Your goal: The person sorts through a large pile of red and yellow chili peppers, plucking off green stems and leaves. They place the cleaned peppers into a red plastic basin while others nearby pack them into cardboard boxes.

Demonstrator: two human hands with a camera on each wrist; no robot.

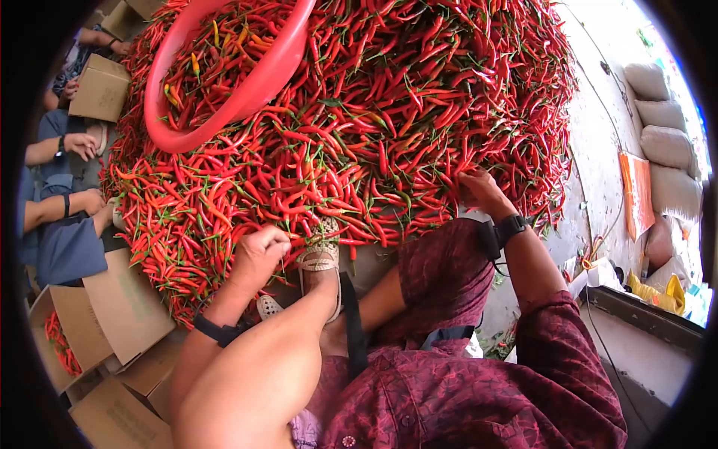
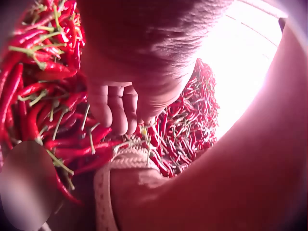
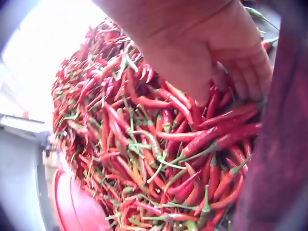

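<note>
A big heap of red chili peppers with green stems spreads in front of the person. The left hand is at the heap's near edge, beside a foot in a woven sandal. Its fingers bend downward, the tips close over pepper stems; I cannot tell whether one is pinched. At the heap's right side the right hand reaches down into the peppers. In the right wrist view its thumb and bent fingers close about a chili pepper, with the fingertips partly hidden among others.
A red plastic basin lies tilted on the heap. Cardboard boxes stand at the left, one with peppers inside. Other people's hands show at the far left. Stacked sacks and an orange bag line the right.
</note>
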